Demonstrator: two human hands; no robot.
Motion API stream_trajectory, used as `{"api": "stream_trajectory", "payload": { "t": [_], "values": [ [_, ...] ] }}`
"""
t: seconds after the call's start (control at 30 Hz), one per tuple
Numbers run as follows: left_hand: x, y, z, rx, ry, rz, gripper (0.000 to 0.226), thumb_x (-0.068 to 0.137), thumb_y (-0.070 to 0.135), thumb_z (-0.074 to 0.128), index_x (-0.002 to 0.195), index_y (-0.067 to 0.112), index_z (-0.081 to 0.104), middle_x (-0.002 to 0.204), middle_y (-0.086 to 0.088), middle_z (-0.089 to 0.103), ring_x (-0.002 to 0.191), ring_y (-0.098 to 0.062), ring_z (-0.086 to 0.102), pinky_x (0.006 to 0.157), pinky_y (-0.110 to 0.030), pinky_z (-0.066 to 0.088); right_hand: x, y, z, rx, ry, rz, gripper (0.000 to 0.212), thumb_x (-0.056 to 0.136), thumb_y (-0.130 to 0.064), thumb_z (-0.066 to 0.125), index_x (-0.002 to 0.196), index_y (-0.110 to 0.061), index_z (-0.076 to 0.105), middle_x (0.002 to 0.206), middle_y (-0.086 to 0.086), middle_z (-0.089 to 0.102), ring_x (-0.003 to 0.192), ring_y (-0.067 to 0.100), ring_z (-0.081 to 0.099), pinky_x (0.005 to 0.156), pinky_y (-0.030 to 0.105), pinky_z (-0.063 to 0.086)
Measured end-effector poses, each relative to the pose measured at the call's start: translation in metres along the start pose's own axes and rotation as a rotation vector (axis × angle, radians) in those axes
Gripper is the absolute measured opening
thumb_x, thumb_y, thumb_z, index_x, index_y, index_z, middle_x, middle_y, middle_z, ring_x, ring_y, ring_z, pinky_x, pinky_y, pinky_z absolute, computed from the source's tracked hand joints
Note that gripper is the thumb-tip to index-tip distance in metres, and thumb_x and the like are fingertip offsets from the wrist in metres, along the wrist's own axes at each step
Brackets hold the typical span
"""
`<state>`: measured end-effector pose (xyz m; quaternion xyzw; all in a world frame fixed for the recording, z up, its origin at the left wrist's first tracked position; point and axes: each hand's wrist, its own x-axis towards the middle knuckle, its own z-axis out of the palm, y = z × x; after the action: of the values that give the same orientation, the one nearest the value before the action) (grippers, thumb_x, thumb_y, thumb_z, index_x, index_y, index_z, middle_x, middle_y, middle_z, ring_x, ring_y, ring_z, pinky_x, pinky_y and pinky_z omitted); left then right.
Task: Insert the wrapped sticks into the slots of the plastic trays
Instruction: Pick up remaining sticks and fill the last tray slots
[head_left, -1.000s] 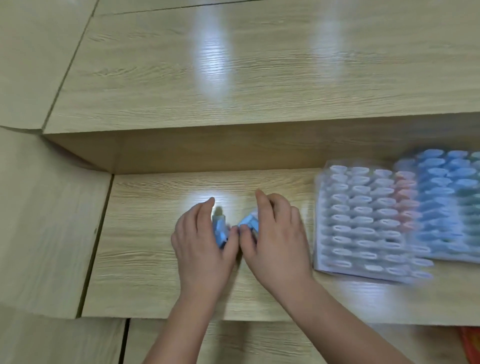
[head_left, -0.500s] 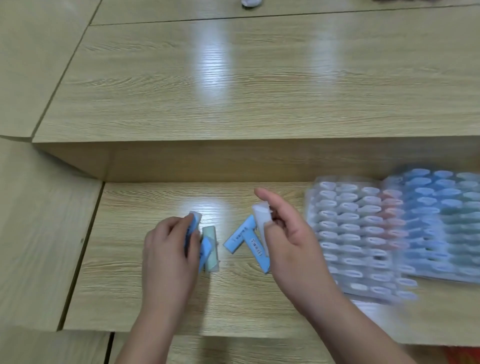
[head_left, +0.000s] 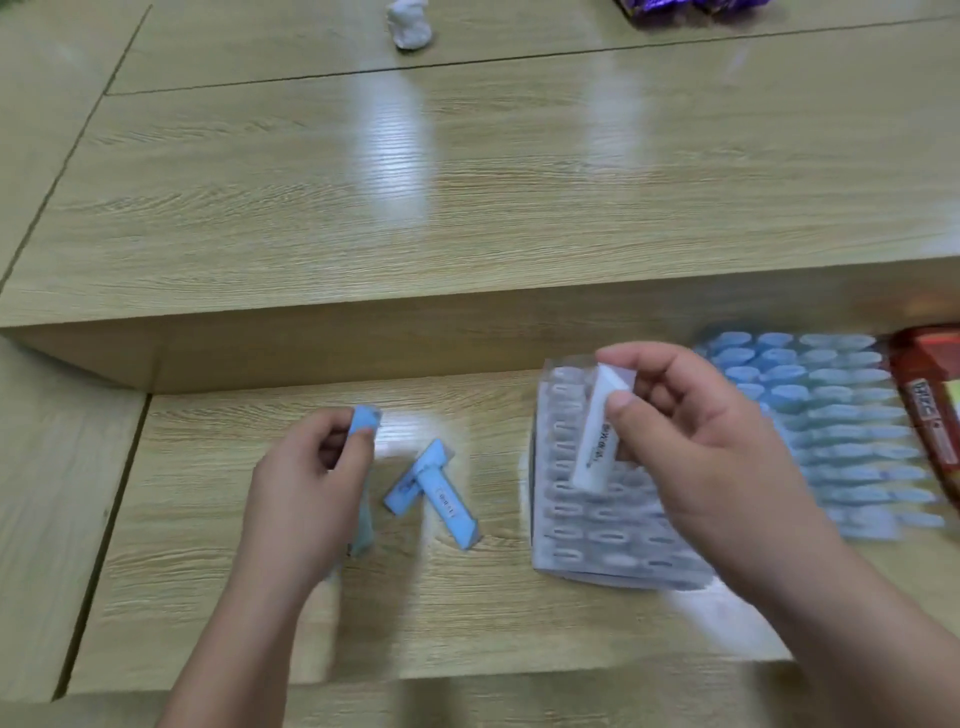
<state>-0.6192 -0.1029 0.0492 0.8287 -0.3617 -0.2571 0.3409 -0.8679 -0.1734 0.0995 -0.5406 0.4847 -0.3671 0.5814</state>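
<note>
The pale wood-grain laminate desk (head_left: 467, 208) steps down to a glossy lower shelf; on its right side lies a clear moulded plastic tray (head_left: 582, 530) of empty oval slots, just beside a second tray packed with rows of light-blue stick ends (head_left: 841, 431), which are blurred; the right hand (head_left: 717, 457) pinches a white wrapped stick (head_left: 600, 436) near its upper end between thumb and forefinger, and the stick hangs tilted with its lower end over the clear tray, though contact cannot be judged; the left hand (head_left: 306, 493) curls round a light-blue wrapped stick (head_left: 363, 422), whose top pokes above the fingertips and whose lower end shows beside the palm; between the hands two more light-blue bars (head_left: 449, 501) lie crossed on the shelf, smooth, long and flat-sided, with dark print.
</note>
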Motion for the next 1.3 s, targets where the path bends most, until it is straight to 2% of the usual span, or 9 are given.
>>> {"api": "stream_trajectory", "payload": {
  "t": [0.1, 0.3, 0.53, 0.67, 0.8, 0.9, 1.0, 1.1, 1.3],
  "values": [
    [-0.021, 0.032, 0.016, -0.236, -0.1, 0.022, 0.015, 0.092, 0.014, 0.065, 0.083, 0.025, 0.07, 0.077, 0.009, 0.072, 0.065, 0.001, 0.062, 0.056, -0.014, 0.047, -0.001, 0.001, -0.033, 0.014, 0.045, 0.013, 0.02, 0.092, -0.017, 0.062, 0.107, -0.028, 0.068, 0.084, -0.007, 0.068, 0.077, 0.007, 0.064, 0.07, 0.025, 0.056],
    [-0.06, 0.075, 0.049, -0.485, -0.272, 0.086, 0.022, 0.088, 0.002, 0.068, 0.095, 0.023, 0.07, 0.082, 0.001, 0.072, 0.072, -0.01, 0.064, 0.062, -0.018, 0.052, -0.014, 0.014, -0.079, 0.061, 0.145, 0.025, 0.018, 0.091, -0.006, 0.062, 0.104, -0.017, 0.067, 0.081, -0.006, 0.07, 0.07, 0.004, 0.064, 0.063, 0.017, 0.053],
    [-0.078, 0.096, 0.071, -0.489, -0.246, 0.08, 0.013, 0.089, 0.014, 0.066, 0.091, 0.023, 0.075, 0.085, -0.002, 0.075, 0.077, -0.014, 0.071, 0.073, -0.039, 0.059, -0.022, 0.029, -0.098, 0.026, 0.21, 0.042, 0.015, 0.087, -0.004, 0.068, 0.094, -0.016, 0.07, 0.084, -0.006, 0.074, 0.069, 0.009, 0.07, 0.064, 0.019, 0.056],
    [-0.084, 0.106, 0.078, -0.461, -0.228, 0.094, 0.012, 0.083, 0.028, 0.067, 0.092, 0.024, 0.075, 0.087, 0.0, 0.074, 0.082, -0.017, 0.071, 0.078, -0.045, 0.061, -0.023, 0.036, -0.101, -0.033, 0.215, 0.013, 0.02, 0.085, -0.003, 0.072, 0.088, -0.024, 0.072, 0.087, -0.009, 0.075, 0.07, 0.006, 0.071, 0.065, 0.013, 0.053],
    [-0.088, 0.109, 0.086, -0.502, -0.229, 0.089, 0.011, 0.087, 0.013, 0.068, 0.092, 0.021, 0.075, 0.084, 0.0, 0.075, 0.079, -0.02, 0.071, 0.073, -0.031, 0.061, -0.028, 0.047, -0.101, -0.375, 0.144, -0.165, 0.024, 0.082, -0.01, 0.076, 0.09, -0.032, 0.073, 0.092, -0.015, 0.071, 0.084, 0.003, 0.069, 0.072, 0.009, 0.049],
    [-0.09, 0.112, 0.092, -0.543, -0.226, 0.069, 0.014, 0.086, 0.007, 0.069, 0.093, 0.018, 0.074, 0.084, 0.0, 0.076, 0.077, -0.014, 0.072, 0.068, -0.019, 0.056, -0.029, 0.055, -0.102, -0.556, 0.121, -0.319, 0.02, 0.08, -0.013, 0.078, 0.095, -0.027, 0.076, 0.092, -0.021, 0.07, 0.084, 0.004, 0.067, 0.072, 0.018, 0.053],
    [-0.091, 0.113, 0.096, -0.554, -0.22, 0.063, 0.015, 0.085, 0.007, 0.07, 0.093, 0.019, 0.074, 0.083, 0.0, 0.076, 0.076, -0.013, 0.072, 0.069, -0.019, 0.056, -0.029, 0.061, -0.101, -0.66, 0.133, -0.388, 0.013, 0.083, -0.02, 0.078, 0.095, -0.025, 0.076, 0.092, -0.02, 0.069, 0.083, 0.002, 0.065, 0.073, 0.024, 0.053],
    [-0.091, 0.114, 0.098, -0.556, -0.223, 0.062, 0.014, 0.086, 0.008, 0.07, 0.094, 0.018, 0.074, 0.084, 0.0, 0.076, 0.079, -0.014, 0.073, 0.072, -0.021, 0.058, -0.028, 0.065, -0.098, -0.741, 0.143, -0.438, 0.01, 0.084, -0.03, 0.073, 0.092, -0.023, 0.074, 0.092, -0.018, 0.069, 0.099, 0.003, 0.064, 0.083, 0.023, 0.05],
    [-0.092, 0.115, 0.099, -0.536, -0.237, 0.082, 0.015, 0.086, 0.008, 0.07, 0.095, 0.019, 0.074, 0.084, 0.001, 0.076, 0.08, -0.014, 0.073, 0.073, -0.021, 0.058, -0.029, 0.07, -0.099, -0.727, 0.159, -0.444, 0.012, 0.088, -0.032, 0.073, 0.092, -0.021, 0.075, 0.094, -0.014, 0.07, 0.108, 0.006, 0.062, 0.088, 0.024, 0.05]
  ]
}}
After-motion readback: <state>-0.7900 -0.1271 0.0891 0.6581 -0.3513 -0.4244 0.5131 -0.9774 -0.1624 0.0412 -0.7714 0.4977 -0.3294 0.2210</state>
